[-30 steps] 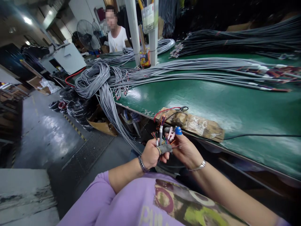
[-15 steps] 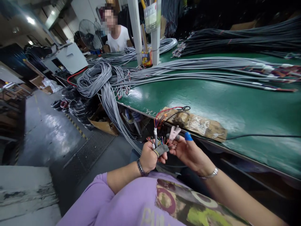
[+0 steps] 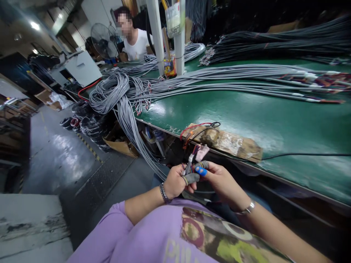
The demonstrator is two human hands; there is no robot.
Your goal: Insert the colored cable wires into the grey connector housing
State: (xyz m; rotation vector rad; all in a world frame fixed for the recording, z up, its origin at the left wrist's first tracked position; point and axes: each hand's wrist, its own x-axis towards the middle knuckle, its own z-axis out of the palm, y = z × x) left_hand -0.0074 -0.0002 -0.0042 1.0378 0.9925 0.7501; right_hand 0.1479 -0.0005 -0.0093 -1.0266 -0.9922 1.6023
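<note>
My left hand (image 3: 175,180) is closed in a fist around a thin grey cable end (image 3: 189,163) with coloured wires fanning out of it; a grey finger cot covers its thumb. My right hand (image 3: 222,179), with a blue cot on one fingertip, pinches those wires and a small pale pink connector (image 3: 202,151) just above the left thumb. Both hands hover in front of the near edge of the green table (image 3: 246,117), above my lap.
A taped wooden block (image 3: 233,142) with red and black leads lies at the table edge. Long grey cable bundles (image 3: 219,82) cover the far table and hang off its left end. A person in a white shirt (image 3: 134,40) sits beyond, near a fan (image 3: 101,40) and white posts (image 3: 157,36).
My right hand has drawn back in toward the left hand, its blue fingertip now pressed against the wires, and the pink connector has shifted slightly.
</note>
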